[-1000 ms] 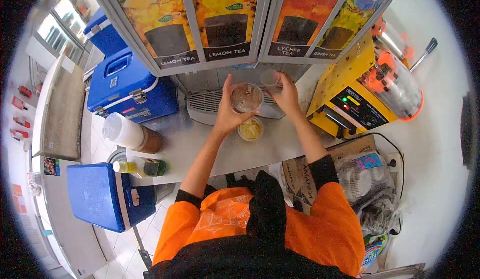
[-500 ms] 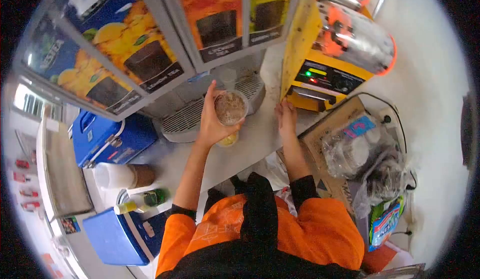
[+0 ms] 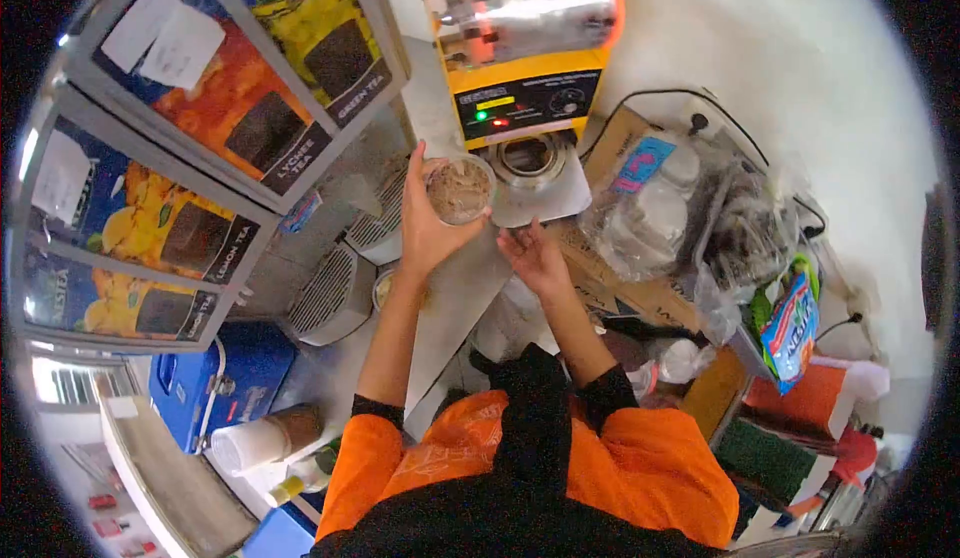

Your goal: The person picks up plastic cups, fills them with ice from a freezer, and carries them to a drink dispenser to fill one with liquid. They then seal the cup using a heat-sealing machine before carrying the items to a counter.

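A clear plastic cup (image 3: 461, 192) of brown drink, ice visible at its top, is gripped around its side by my left hand (image 3: 427, 226). To its right stands a yellow cup-sealing machine (image 3: 528, 108) with a film roll (image 3: 535, 8) on top and green and red lights lit. Its tray (image 3: 545, 198) sticks out at the front, a round metal cup holder (image 3: 529, 161) in it. Just under the tray's front edge is my right hand (image 3: 535, 258), palm turned up, fingers loosely apart and holding nothing. The cup is beside the tray's left edge.
On the left is a tea dispenser (image 3: 285, 143) with a slatted drip tray (image 3: 330, 293). A blue cooler (image 3: 235, 383) and a plastic container (image 3: 265, 438) stand nearer. Bagged lids (image 3: 655, 208) lie on a cardboard box (image 3: 625, 283) at right, beside a black cable (image 3: 650, 95).
The view has turned right toward the sealing machine. Its tray is now pulled out, with my right hand at its front edge. My left hand has brought the cup beside the tray.
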Tool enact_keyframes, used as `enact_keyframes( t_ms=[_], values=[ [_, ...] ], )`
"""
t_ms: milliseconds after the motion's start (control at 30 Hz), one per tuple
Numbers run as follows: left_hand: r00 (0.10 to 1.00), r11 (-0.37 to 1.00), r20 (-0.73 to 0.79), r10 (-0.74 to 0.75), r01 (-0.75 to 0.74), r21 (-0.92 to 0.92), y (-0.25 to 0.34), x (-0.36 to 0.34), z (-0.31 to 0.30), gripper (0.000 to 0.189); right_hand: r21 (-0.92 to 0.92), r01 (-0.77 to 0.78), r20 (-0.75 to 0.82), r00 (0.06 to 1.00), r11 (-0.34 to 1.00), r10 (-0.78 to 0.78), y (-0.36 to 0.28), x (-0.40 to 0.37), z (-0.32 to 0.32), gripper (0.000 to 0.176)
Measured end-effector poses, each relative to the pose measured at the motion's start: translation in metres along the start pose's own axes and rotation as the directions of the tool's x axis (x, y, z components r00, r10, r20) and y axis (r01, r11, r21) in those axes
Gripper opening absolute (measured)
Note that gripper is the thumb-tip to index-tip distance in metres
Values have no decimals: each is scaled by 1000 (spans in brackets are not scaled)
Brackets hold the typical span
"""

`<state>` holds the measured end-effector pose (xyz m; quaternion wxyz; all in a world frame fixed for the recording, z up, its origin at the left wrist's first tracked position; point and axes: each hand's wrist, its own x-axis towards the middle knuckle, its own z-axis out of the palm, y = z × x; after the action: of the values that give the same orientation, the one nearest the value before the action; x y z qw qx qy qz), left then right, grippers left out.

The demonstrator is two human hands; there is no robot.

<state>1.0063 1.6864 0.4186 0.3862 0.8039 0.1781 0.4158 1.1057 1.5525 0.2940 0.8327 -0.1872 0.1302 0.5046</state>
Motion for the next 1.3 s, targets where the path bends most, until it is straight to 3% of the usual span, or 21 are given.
enact_keyframes(
  t_ms=[67,133,367,467,567,667,733,767,833,1067,1133,1233,1300],
  values=[
    [1000,1000,24,5,-5,-1,4,3,7,105,-33,22,56,998,999,-20,3,-8,-8,34],
    [998,1000,58,-2,2,3,9,5,17,105,57,9,-12,1000,998,-8,7,-11,-12,31],
    [993,997,95,68,-63,-50,6,19,56,102,81,53,-69,996,995,-47,9,-36,-34,18],
    [987,989,89,135,-129,-65,-4,24,77,99,82,47,-12,999,996,-46,10,-41,-32,17],
    [992,999,116,52,-53,2,3,30,87,96,46,88,-22,996,995,-87,13,-44,-31,18],
    [988,991,110,112,-118,55,-8,36,104,94,-69,88,-110,989,994,-96,8,-43,-26,24],
    [983,988,127,133,-141,63,-16,36,112,91,-507,103,-207,949,856,-237,1,-55,-7,30],
    [982,987,134,134,-144,64,-20,35,115,91,-507,109,-206,948,855,-242,-2,-53,-10,30],
    [980,987,144,139,-150,62,-28,30,121,91,-781,188,-95,907,596,-410,-6,-45,-22,33],
    [986,951,159,42,-88,295,-45,15,124,93,-832,215,-83,864,512,-497,-4,-20,-33,26],
    [986,925,165,-6,-57,374,-41,11,120,92,-906,255,47,853,338,-519,-5,-22,-34,25],
    [984,905,163,-76,0,425,-35,4,110,93,-937,223,55,853,267,-519,-6,-1,-63,25],
    [984,867,142,-103,19,498,-27,-6,98,91,-930,205,29,868,304,-497,-8,0,-55,26]
  ],
)
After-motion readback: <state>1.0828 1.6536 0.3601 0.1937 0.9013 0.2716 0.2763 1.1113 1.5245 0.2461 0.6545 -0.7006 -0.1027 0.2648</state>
